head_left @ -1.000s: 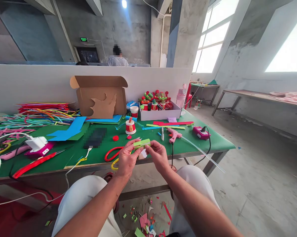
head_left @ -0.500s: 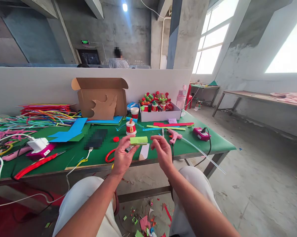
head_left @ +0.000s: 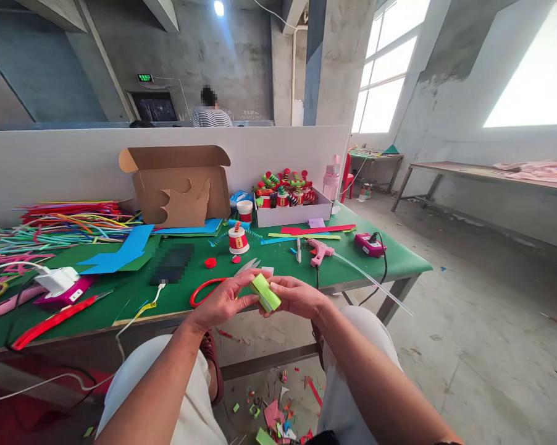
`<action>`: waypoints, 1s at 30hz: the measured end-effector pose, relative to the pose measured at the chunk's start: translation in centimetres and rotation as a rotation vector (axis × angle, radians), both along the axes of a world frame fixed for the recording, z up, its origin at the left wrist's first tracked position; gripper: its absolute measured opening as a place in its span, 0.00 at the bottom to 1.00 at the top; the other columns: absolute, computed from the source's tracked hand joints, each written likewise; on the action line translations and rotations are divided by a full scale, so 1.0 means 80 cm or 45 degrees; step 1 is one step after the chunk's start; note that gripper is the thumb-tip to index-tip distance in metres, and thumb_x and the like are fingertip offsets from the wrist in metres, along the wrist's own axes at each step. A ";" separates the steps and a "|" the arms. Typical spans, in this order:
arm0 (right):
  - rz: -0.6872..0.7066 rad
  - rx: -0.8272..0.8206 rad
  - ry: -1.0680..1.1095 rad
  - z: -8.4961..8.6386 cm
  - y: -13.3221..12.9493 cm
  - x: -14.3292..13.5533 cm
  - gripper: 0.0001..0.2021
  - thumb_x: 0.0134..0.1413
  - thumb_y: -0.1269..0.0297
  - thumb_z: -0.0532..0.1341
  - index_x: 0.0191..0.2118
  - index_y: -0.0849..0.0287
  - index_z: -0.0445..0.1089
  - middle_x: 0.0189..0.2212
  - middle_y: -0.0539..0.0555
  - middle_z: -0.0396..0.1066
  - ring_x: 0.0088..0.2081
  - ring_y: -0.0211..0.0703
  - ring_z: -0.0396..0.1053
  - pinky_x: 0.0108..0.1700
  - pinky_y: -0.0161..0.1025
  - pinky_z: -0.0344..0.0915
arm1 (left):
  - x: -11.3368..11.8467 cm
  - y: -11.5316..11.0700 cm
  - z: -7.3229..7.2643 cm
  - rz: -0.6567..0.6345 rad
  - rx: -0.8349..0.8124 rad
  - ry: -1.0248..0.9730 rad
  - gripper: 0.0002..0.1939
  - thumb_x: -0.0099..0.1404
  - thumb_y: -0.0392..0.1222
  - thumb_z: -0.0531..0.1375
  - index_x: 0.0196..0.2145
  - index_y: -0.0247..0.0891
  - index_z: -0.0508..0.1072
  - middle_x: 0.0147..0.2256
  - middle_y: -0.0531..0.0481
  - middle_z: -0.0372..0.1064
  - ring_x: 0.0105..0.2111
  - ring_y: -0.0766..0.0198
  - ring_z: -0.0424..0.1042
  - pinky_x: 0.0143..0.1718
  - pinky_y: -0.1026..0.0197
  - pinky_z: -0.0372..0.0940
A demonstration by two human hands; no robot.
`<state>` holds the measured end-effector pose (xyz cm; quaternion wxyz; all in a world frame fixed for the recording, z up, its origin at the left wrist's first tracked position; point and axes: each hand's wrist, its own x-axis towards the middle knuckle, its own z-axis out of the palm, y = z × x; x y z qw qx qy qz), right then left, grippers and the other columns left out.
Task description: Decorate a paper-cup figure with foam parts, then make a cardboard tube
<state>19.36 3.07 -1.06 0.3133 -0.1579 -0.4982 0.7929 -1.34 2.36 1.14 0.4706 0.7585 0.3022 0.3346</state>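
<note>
A small folded piece of light green paper (head_left: pixel 265 293) is held between both hands, just off the table's front edge. My left hand (head_left: pixel 227 299) pinches its left end, and my right hand (head_left: pixel 299 296) grips its right side with thumb and fingers. Behind my left hand lie red-handled scissors (head_left: pixel 203 288), their blades partly showing. A red and white paper cup figure (head_left: pixel 238 240) with blue-green coiled arms stands upright beyond the hands. Two red discs are near it, one of them a round red piece (head_left: pixel 210 263). A pink glue gun (head_left: pixel 320 251) rests to the right.
The green table (head_left: pixel 278 262) also carries a phone (head_left: pixel 173 264), a red-handled craft knife (head_left: pixel 58 320), coloured pipe cleaners (head_left: pixel 75 225), paper strips (head_left: pixel 318 229), and an open cardboard box (head_left: pixel 181 185). A white box (head_left: pixel 294 214) holds several finished figures. Power cables hang over the front edge. Paper scraps litter the floor.
My right hand has come in from the right and taken hold of the green paper. The paper has turned from level to tilted and moved lower. The view has shifted slightly to the right.
</note>
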 end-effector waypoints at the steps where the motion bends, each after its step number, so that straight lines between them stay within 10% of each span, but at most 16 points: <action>1: 0.002 0.004 0.013 0.001 -0.001 0.000 0.24 0.49 0.52 0.69 0.48 0.62 0.71 0.36 0.55 0.75 0.36 0.42 0.74 0.43 0.42 0.70 | 0.001 0.001 0.000 0.009 -0.043 -0.032 0.15 0.61 0.46 0.64 0.47 0.44 0.74 0.56 0.45 0.66 0.57 0.50 0.63 0.58 0.49 0.60; 12: -0.802 0.217 0.083 0.000 0.014 -0.009 0.20 0.39 0.56 0.74 0.41 0.53 0.75 0.39 0.51 0.77 0.43 0.44 0.72 0.52 0.42 0.65 | 0.030 0.006 -0.008 0.386 -0.280 -0.445 0.20 0.56 0.54 0.66 0.38 0.38 0.68 0.37 0.49 0.70 0.32 0.63 0.73 0.32 0.61 0.67; 20: -0.697 0.312 0.041 0.004 0.009 -0.013 0.20 0.44 0.58 0.71 0.46 0.53 0.72 0.40 0.52 0.75 0.41 0.43 0.71 0.48 0.41 0.66 | 0.049 0.000 -0.010 0.415 -0.370 -0.642 0.22 0.51 0.48 0.70 0.38 0.38 0.66 0.41 0.47 0.72 0.36 0.63 0.73 0.37 0.60 0.69; 30: -0.967 0.259 -0.032 -0.007 0.010 -0.023 0.17 0.45 0.52 0.70 0.37 0.55 0.68 0.35 0.50 0.71 0.34 0.38 0.67 0.39 0.37 0.66 | 0.058 0.006 -0.016 0.530 -0.483 -1.006 0.22 0.50 0.47 0.70 0.38 0.39 0.66 0.36 0.51 0.73 0.37 0.61 0.75 0.38 0.58 0.68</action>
